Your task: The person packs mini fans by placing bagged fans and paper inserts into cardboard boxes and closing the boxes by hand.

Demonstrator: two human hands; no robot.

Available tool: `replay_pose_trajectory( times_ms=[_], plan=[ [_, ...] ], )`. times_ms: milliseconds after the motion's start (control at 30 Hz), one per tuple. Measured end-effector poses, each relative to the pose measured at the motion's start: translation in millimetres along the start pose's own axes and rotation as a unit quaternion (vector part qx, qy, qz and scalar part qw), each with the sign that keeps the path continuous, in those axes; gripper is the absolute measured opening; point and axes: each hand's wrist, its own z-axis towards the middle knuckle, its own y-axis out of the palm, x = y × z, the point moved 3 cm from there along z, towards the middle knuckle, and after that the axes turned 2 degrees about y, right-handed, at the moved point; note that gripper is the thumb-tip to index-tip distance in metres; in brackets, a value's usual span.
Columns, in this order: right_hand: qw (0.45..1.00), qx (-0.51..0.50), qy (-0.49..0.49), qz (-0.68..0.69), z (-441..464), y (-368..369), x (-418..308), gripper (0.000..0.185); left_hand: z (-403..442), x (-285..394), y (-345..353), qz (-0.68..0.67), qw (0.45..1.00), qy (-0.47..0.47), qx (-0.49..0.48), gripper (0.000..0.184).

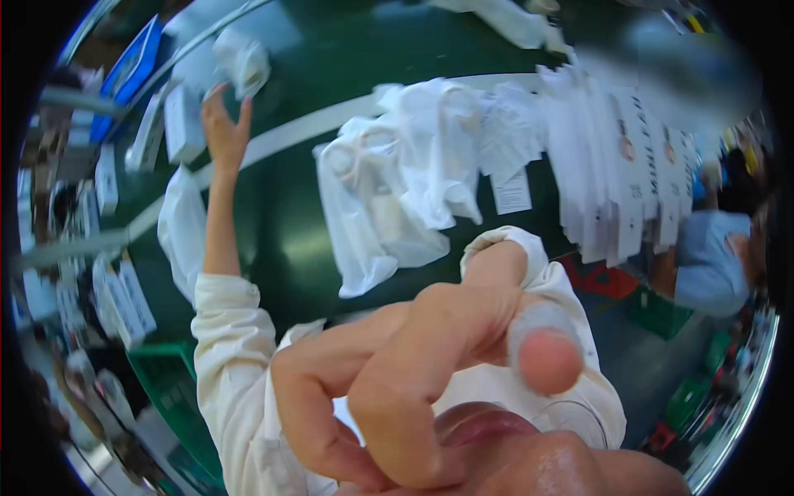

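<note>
My left hand (225,128) is stretched out at the upper left. Its thumb and fingers are apart and hold nothing; a crumpled white plastic bag (242,62) lies just beyond the fingertips. Close to the camera, my right hand (413,364) is raised in front of the face with its fingers bent inward. A whitish wrap circles one digit, whose bare tip points at the camera. What the curled fingers hold, if anything, is hidden. Behind this hand, translucent white bags (380,198) with rounded items inside lie on the dark green surface (281,223).
A row of white printed packages (616,165) stands at the right, beside a small printed sheet (512,193). White boxes (184,124) and a blue tray (128,74) are at the upper left. A green crate (169,388) sits lower left. Another person (715,260) is at the right edge.
</note>
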Motion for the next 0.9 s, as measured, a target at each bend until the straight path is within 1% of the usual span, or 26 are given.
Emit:
replay_pose_trajectory(
  times_ms=[67,100,133,200,267,333,400,433,500,567,600,633,700,733,767,833,900],
  plan=[
    [0.999,-0.005,-0.028,-0.031,0.0,0.3,-11.3,0.048,21.3,-33.4,30.3,0.063,0.998,-0.002,0.030,0.060],
    [0.998,-0.007,-0.041,-0.053,-0.5,-1.0,-13.0,0.048,33.8,-53.9,46.1,0.058,0.998,-0.005,0.036,0.068],
    [0.995,-0.012,-0.048,-0.081,1.6,6.0,13.1,0.048,19.5,-93.6,38.4,0.020,0.998,-0.055,0.020,0.070],
    [0.991,-0.016,-0.071,-0.111,0.0,5.0,7.0,0.048,17.5,-159.0,74.4,0.038,0.999,-0.019,-0.011,0.076],
    [0.986,-0.016,-0.087,-0.138,-2.3,5.4,0.6,0.048,16.6,-185.9,104.6,0.006,0.998,-0.052,-0.018,0.063],
    [0.983,-0.016,-0.103,-0.153,-5.1,6.1,-7.8,0.049,16.8,-180.9,102.3,-0.035,0.997,-0.067,-0.010,0.045],
    [0.980,-0.011,-0.120,-0.157,-3.8,6.5,-12.5,0.049,18.3,-175.9,91.5,-0.062,0.994,-0.087,-0.010,0.033],
    [0.979,-0.008,-0.130,-0.154,-3.9,6.4,-14.6,0.049,26.1,-142.0,77.5,-0.019,0.998,-0.059,-0.014,0.031],
    [0.977,0.009,-0.148,-0.153,-3.8,6.9,-19.5,0.049,39.4,-92.0,74.3,0.027,0.999,-0.032,-0.016,0.030],
    [0.973,0.035,-0.166,-0.155,-3.5,7.0,-20.8,0.050,46.5,-77.5,100.4,-0.050,0.998,-0.006,-0.041,0.028],
    [0.971,0.046,-0.177,-0.157,-3.9,6.4,-18.3,0.050,52.9,-55.4,102.6,-0.091,0.994,0.011,-0.061,0.030],
    [0.967,0.059,-0.193,-0.157,-4.8,6.0,-18.7,0.050,60.2,-17.5,98.2,-0.133,0.989,0.046,-0.053,0.026],
    [0.963,0.091,-0.225,-0.121,-7.1,-2.6,-18.8,0.047,75.6,38.0,113.2,-0.200,0.976,0.058,-0.062,0.019],
    [0.962,0.094,-0.229,-0.119,-7.0,-8.1,-21.1,0.046,79.1,52.8,133.0,-0.264,0.961,0.055,-0.062,0.014],
    [0.960,0.096,-0.234,-0.116,-6.9,-13.8,-23.5,0.046,86.5,73.1,146.0,-0.278,0.956,0.062,-0.075,0.013],
    [0.949,0.145,-0.243,-0.139,-5.3,-28.4,-27.6,0.042,96.3,116.1,162.9,-0.299,0.946,0.076,-0.097,0.013],
    [0.930,0.202,-0.261,-0.159,-5.9,-36.8,-30.7,0.039,106.0,163.6,165.6,-0.293,0.933,0.186,-0.092,0.012]
  ],
)
